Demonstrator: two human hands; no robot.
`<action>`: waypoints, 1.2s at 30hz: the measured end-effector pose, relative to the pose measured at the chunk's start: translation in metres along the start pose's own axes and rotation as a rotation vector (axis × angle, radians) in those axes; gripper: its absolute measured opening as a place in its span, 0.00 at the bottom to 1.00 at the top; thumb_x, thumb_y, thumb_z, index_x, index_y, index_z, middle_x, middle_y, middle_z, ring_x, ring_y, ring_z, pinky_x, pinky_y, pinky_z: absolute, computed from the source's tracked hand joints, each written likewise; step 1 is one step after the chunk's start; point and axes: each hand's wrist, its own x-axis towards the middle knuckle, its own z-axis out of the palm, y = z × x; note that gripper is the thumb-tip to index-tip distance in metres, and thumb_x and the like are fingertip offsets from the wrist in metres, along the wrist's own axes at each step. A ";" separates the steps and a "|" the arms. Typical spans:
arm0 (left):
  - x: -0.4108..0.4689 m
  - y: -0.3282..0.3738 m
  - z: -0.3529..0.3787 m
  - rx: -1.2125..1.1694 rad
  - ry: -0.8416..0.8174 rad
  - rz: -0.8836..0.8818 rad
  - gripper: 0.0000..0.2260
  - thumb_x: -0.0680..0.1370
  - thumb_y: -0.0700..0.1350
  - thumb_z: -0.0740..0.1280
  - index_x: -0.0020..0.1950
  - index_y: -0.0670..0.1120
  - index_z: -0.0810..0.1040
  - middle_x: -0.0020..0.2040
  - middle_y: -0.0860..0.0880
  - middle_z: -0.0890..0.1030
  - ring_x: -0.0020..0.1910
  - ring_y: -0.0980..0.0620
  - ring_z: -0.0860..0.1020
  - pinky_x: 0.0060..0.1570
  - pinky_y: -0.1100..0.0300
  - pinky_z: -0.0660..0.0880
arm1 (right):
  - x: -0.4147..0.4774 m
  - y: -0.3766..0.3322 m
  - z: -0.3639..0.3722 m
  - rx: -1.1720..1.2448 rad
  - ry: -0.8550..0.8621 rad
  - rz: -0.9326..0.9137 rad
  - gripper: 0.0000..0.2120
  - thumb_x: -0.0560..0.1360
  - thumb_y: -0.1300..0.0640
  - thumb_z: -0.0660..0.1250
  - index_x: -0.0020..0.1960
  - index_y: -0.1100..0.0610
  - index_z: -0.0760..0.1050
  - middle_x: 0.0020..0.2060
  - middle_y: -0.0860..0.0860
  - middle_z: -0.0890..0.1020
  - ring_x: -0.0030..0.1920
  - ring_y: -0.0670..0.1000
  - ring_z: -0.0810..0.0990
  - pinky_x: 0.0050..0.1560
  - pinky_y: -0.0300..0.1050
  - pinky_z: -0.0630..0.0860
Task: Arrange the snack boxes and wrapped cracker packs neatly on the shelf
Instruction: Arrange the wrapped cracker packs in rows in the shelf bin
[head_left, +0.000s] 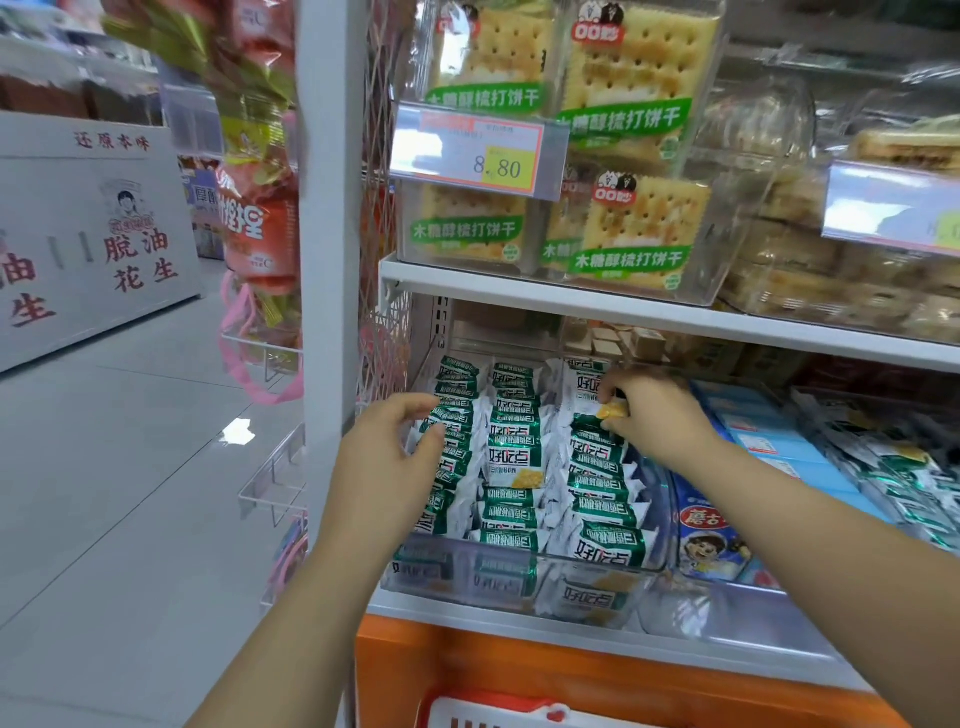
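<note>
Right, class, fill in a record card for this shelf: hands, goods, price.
Lower tier: clear bin of green-and-white cracker packs in three rows
Left hand: at the left row, grip unclear
Right hand: pinches a pack in the right row
Upper tier: clear cracker boxes
Price tag: 8.80

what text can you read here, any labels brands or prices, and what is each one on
"8.80": the price tag.
"木糖醇梳打饼干": green band on the clear cracker boxes.
"好吃点": the green and white wrapped cracker packs.
"还原本味" and "脱油花生": the white carton at the left.
The small print on the price tag and on the packs is too blurred to read.
</note>
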 end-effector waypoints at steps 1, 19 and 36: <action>0.001 -0.003 0.000 0.025 -0.007 -0.007 0.12 0.78 0.43 0.66 0.61 0.50 0.76 0.60 0.53 0.77 0.56 0.60 0.71 0.57 0.65 0.64 | 0.003 0.000 0.001 -0.024 -0.017 -0.006 0.11 0.72 0.55 0.72 0.51 0.53 0.74 0.49 0.53 0.80 0.48 0.56 0.76 0.43 0.45 0.72; 0.003 -0.009 -0.002 0.070 -0.077 -0.045 0.12 0.78 0.45 0.66 0.61 0.51 0.76 0.65 0.50 0.74 0.63 0.53 0.72 0.59 0.63 0.63 | -0.007 -0.089 0.021 -0.278 -0.218 -0.279 0.14 0.73 0.49 0.68 0.54 0.56 0.76 0.48 0.52 0.80 0.49 0.55 0.77 0.66 0.55 0.61; -0.017 0.025 0.007 -0.257 -0.321 0.147 0.11 0.76 0.44 0.69 0.55 0.56 0.81 0.51 0.57 0.83 0.51 0.58 0.80 0.56 0.54 0.76 | -0.080 -0.076 -0.039 0.370 0.206 -0.365 0.15 0.69 0.41 0.68 0.52 0.45 0.78 0.44 0.38 0.77 0.49 0.43 0.75 0.57 0.43 0.65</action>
